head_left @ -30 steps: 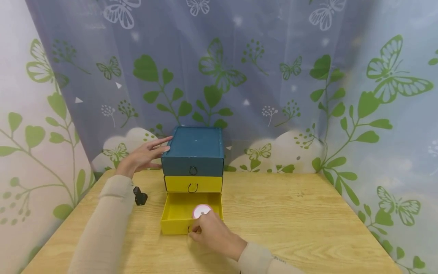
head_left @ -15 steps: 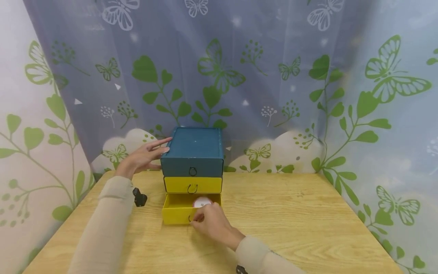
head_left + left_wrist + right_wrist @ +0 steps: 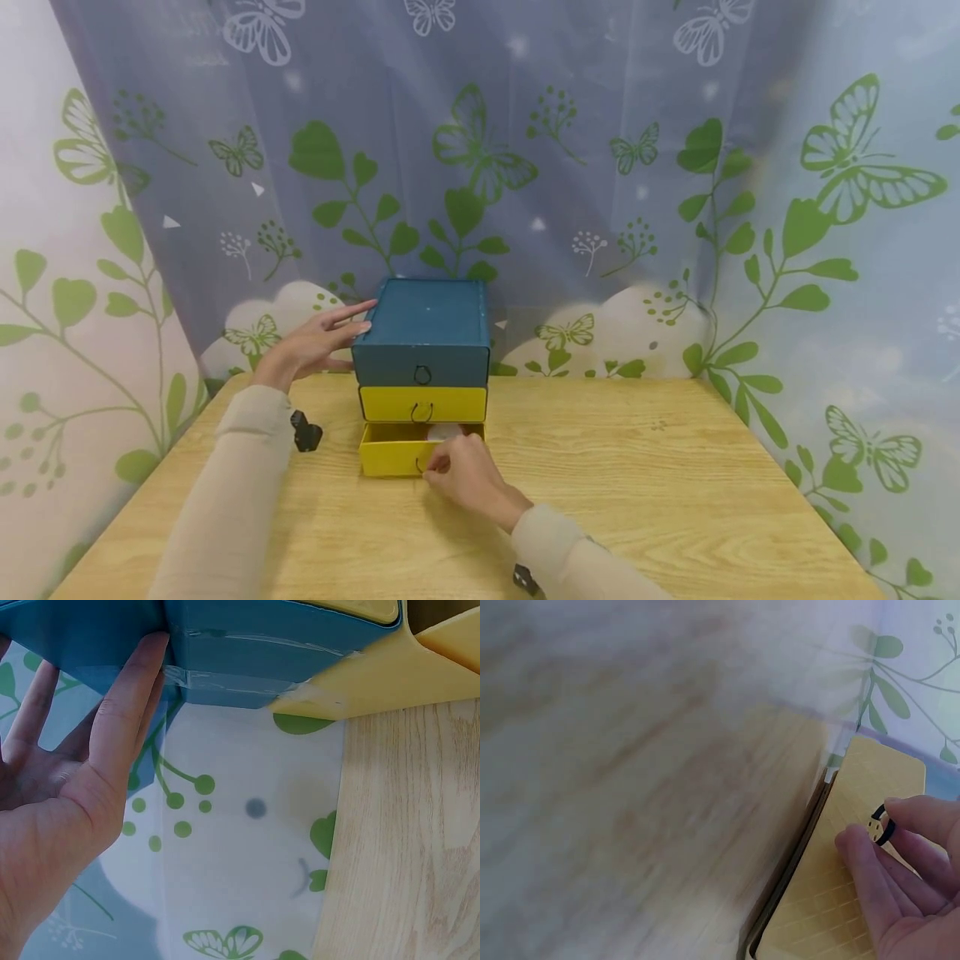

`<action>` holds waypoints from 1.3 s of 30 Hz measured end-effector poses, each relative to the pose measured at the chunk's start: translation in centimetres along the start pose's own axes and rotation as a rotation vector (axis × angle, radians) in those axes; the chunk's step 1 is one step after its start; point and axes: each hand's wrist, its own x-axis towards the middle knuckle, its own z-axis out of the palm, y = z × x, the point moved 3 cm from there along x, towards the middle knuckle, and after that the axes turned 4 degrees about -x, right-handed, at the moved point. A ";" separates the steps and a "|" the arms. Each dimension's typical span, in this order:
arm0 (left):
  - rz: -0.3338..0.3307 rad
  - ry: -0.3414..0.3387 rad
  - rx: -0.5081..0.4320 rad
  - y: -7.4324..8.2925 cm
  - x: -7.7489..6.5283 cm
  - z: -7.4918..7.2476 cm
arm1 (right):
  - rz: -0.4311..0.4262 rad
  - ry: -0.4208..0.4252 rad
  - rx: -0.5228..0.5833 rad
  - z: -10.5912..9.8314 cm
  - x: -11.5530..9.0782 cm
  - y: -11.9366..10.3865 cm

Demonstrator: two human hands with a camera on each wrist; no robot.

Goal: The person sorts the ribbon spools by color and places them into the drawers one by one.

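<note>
A small desktop drawer unit, with a blue top section (image 3: 429, 321) and yellow drawers below, stands at the back of the table. My left hand (image 3: 303, 346) rests straight fingers on the top's left edge; in the left wrist view its fingertips (image 3: 154, 646) lie against the blue side. The bottom yellow drawer (image 3: 390, 460) is partly pulled out. With thumb and fingers, my right hand (image 3: 468, 477) pinches that drawer's black loop pull (image 3: 887, 831). A white round disc (image 3: 444, 431) lies inside the drawer, partly hidden behind its front and my hand.
The middle yellow drawer (image 3: 423, 405) is closed. A small black object (image 3: 306, 432) sits on the wooden table (image 3: 660, 483) left of the unit. A patterned curtain (image 3: 570, 208) hangs right behind the table.
The bottom drawer has slid inward, away from me, with my right hand at its pull. More of the disc is now hidden. My left hand stays in place.
</note>
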 end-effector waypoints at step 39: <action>0.003 0.005 -0.007 0.1 -0.2 0.2 | 0.106 0.064 0.024 1.1 2.7 1.5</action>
